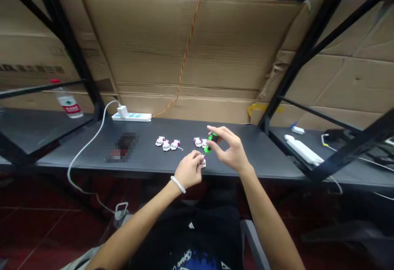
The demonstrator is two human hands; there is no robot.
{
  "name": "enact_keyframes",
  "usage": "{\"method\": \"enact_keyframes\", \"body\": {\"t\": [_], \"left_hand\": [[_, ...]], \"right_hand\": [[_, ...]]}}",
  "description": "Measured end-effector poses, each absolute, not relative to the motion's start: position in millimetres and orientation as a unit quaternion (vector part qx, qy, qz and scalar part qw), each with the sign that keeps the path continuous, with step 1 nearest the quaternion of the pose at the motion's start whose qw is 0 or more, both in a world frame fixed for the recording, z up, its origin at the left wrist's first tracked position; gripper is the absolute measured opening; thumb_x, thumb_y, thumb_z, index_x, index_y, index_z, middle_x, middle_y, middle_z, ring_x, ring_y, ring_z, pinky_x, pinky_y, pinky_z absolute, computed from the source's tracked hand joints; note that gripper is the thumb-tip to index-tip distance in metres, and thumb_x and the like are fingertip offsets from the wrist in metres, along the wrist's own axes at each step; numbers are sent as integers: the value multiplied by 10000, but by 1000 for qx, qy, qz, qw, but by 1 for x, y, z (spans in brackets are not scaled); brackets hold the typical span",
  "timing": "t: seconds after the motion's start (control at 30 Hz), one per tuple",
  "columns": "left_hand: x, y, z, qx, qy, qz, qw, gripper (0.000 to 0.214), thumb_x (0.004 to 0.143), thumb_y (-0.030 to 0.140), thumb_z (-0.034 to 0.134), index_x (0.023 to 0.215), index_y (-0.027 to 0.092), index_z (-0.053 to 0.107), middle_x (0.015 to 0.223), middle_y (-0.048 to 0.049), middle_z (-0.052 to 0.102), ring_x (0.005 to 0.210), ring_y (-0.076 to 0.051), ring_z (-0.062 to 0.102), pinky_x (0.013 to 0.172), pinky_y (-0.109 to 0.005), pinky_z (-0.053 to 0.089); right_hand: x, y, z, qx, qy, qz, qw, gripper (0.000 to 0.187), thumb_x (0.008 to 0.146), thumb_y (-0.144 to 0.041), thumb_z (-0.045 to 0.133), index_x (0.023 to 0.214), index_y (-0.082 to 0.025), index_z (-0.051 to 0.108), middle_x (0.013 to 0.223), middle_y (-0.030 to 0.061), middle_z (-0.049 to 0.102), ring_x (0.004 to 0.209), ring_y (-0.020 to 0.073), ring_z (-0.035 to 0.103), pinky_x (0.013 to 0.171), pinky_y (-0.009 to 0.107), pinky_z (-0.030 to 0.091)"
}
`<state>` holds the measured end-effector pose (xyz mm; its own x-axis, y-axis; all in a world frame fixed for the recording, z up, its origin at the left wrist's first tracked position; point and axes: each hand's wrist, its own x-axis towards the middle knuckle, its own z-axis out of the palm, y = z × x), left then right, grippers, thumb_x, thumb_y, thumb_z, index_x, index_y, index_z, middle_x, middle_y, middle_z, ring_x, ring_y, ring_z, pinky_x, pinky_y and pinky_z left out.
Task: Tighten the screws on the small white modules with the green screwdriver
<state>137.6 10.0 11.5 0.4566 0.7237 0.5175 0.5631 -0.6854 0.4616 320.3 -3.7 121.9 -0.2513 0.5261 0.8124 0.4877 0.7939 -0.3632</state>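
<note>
My right hand (231,147) is closed around the black-and-green handle of a short screwdriver (211,142), held tilted above the table. Its green end points down toward my left hand (188,169), which wears a white beaded bracelet. The fingers of that hand pinch a small white-and-purple part (204,162) near the table's front edge; most of it is hidden, and I cannot tell if the tool's tip touches it. Just beyond lie similar white-and-purple parts (197,141), partly behind the screwdriver. Left of them sits a group of matching small parts (166,145).
A white power strip (135,117) with a plugged-in charger (122,111) lies at the back of the dark table (154,159). Its white cable (81,149) hangs over the front edge. A bottle (70,105) stands left, beyond a black frame post (74,52). Cardboard (147,44) walls the back.
</note>
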Motion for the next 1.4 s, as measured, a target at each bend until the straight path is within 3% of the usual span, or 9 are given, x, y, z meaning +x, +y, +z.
{"method": "enact_keyframes", "body": {"t": [0.23, 0.37, 0.63, 1.4], "left_hand": [[135, 9, 18, 845, 388, 343, 135, 175, 855, 52, 573, 924, 202, 630, 1142, -83, 654, 983, -229, 673, 906, -358, 568], [130, 11, 22, 837, 399, 337, 163, 120, 866, 91, 621, 886, 208, 637, 1130, -66, 674, 984, -227, 694, 926, -360, 570], [124, 17, 26, 835, 399, 333, 181, 126, 857, 95, 643, 801, 207, 626, 1139, -61, 710, 1023, -237, 716, 988, -376, 566], [114, 24, 30, 841, 405, 312, 179, 110, 876, 131, 673, 808, 212, 703, 1207, -64, 729, 1047, -245, 730, 1013, -398, 572]], "right_hand": [[334, -14, 117, -331, -754, 6, 567, 404, 946, -241, 725, 1345, -289, 684, 1037, 54, 728, 878, 196, 692, 777, 352, 608], [353, -23, 105, -358, -701, 22, 617, 418, 925, -233, 747, 1335, -300, 697, 1069, 56, 723, 937, 214, 710, 862, 397, 614], [384, -31, 100, -369, -631, 30, 681, 387, 902, -254, 770, 1285, -278, 725, 1033, 52, 736, 889, 218, 750, 804, 385, 647], [391, -31, 104, -389, -626, 15, 676, 370, 898, -299, 771, 1262, -247, 725, 1028, 60, 744, 886, 224, 760, 812, 401, 670]]}}
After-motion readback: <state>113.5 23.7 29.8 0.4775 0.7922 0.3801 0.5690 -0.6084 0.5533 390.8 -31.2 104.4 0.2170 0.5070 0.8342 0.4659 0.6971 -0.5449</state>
